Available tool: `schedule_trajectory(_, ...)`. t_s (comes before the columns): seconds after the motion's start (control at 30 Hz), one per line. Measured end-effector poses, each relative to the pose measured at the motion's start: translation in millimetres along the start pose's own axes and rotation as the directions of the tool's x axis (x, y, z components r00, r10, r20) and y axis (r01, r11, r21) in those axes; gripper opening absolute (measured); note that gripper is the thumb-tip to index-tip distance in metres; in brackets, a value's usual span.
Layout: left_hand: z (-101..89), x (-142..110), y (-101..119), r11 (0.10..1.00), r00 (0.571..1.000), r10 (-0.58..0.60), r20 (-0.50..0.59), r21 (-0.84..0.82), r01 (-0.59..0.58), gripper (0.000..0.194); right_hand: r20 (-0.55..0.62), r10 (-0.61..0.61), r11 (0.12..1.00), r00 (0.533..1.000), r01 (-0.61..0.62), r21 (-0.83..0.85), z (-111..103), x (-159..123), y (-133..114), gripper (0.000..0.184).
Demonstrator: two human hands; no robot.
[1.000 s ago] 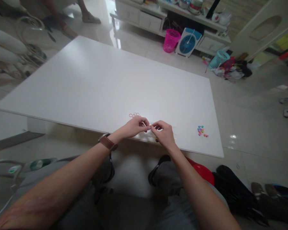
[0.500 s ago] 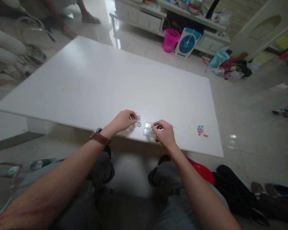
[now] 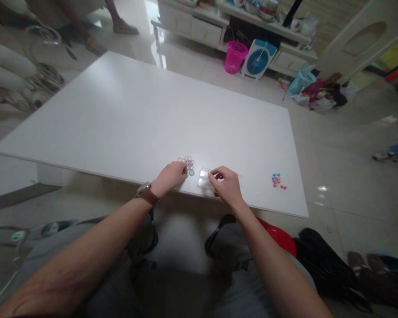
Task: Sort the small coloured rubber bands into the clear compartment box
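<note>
Left arm: comes in from the lower left, brown-strapped watch (image 3: 147, 192) on the wrist, forearm angled over the table's (image 3: 146, 115) near edge.
Left hand (image 3: 172, 174): palm down, fingers curled under at the near left of the rings; can't tell if it's actually pinching one. Half a second ago it sat a bit farther from the edge with the fingertips in plain view, and a second ago it was meeting the other hand.
Rings (image 3: 189, 167): loose little pile of thin coloured loops on the table, just left of the box, part of it behind the left hand.
Box (image 3: 204, 182): clear, flat on the table between the hands, way easier to see than a second ago.
Right hand (image 3: 226, 180): thumb and index pinched on a tiny yellowish bit (image 3: 209, 175) over the box, basically where it was half a second ago.
Beads (image 3: 277, 180): bright little cluster well off to the right, unmoved.
</note>
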State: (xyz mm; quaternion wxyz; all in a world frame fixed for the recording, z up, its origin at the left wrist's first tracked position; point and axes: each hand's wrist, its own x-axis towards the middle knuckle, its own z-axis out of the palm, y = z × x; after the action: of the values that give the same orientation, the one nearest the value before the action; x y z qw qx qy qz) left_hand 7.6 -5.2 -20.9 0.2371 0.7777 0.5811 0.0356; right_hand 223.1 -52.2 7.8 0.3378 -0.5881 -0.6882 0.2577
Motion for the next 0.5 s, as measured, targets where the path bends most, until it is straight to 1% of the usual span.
schedule_trajectory(0.23,0.3,-0.4,3.5,0.995,0.998,-0.003,0.070,0.102,-0.004,0.026,0.010,-0.005,1.000,1.000,0.005,-0.005,-0.8,-0.5,-0.7,0.010)
schedule_trajectory(0.37,4.0,-1.9,2.6,0.985,0.998,0.023,0.066,0.167,-0.034,0.029,0.022,-0.003,1.000,1.000,0.003,-0.012,-0.5,-0.3,-1.3,0.010)
schedule_trajectory(0.5,9.0,-3.0,-0.1,0.970,0.995,0.086,0.048,0.222,-0.094,0.032,0.038,0.004,1.000,0.999,-0.003,-0.024,-0.1,-0.3,-1.2,0.011)
